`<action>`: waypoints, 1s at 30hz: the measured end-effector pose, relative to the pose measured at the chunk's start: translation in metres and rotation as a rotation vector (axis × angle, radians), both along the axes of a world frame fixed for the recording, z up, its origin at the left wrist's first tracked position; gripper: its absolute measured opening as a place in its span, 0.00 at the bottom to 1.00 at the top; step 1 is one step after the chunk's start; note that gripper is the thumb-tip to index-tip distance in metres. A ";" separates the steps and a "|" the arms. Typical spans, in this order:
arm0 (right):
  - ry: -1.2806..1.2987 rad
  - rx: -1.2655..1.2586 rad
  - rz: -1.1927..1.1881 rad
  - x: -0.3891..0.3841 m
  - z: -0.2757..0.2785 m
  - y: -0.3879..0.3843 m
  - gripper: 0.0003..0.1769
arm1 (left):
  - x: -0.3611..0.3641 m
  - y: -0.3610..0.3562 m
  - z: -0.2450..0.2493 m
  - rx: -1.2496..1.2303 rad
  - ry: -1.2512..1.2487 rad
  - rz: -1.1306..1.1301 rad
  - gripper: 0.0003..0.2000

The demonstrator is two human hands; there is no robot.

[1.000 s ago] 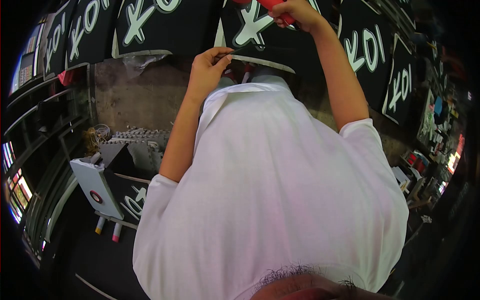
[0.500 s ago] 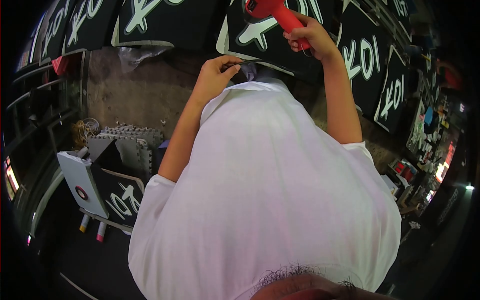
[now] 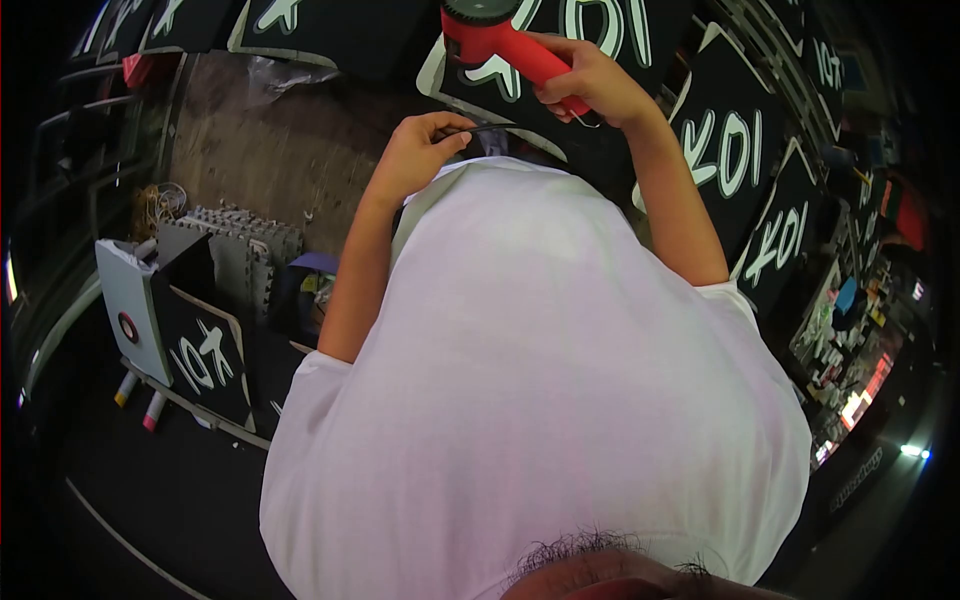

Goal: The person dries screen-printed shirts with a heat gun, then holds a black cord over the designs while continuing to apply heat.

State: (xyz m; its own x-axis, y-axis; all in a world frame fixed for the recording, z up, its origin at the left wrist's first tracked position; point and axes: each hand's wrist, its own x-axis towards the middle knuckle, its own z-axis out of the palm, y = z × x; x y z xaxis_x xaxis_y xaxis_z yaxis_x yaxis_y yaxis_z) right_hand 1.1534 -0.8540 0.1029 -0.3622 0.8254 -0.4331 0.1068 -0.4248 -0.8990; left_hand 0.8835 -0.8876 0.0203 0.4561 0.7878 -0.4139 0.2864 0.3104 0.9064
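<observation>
My right hand is wrapped round the handle of a red heat gun, shaped much like a hair dryer. Its black round end points to the top edge of the view, and a small loop hangs from the handle's lower end. Behind the heat gun lies a black panel with white KOI lettering and a pale edge. The fingers of my left hand pinch a thin black cord, which runs right in front of the panel, close to my shirt.
More black KOI panels stand to the right and along the top. Clear plastic film hangs by the brown surface on the left. Grey interlocking foam mats and a white box sit lower left, beside another lettered panel.
My right hand has brought the heat gun left and slightly down. My left hand keeps its pinch on the cord. The view has shifted, and surroundings on the left appear higher.
</observation>
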 end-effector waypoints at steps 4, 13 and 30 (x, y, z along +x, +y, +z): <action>0.022 -0.015 0.071 0.009 -0.009 0.003 0.42 | 0.012 -0.015 0.006 0.002 0.025 0.022 0.12; 0.033 -0.083 0.182 0.029 0.002 0.001 0.42 | 0.037 -0.031 0.006 0.011 0.001 0.068 0.12; -0.019 -0.086 0.101 0.061 0.007 -0.020 0.44 | 0.053 -0.022 0.027 0.103 0.033 -0.031 0.12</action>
State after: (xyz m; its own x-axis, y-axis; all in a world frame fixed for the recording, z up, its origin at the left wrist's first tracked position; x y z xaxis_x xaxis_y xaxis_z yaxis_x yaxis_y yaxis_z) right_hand 1.2145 -0.8736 0.1095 -0.4326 0.7445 -0.5086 0.1699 -0.4867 -0.8569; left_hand 0.9367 -0.9096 0.0470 0.4681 0.8128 -0.3467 0.3246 0.2067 0.9230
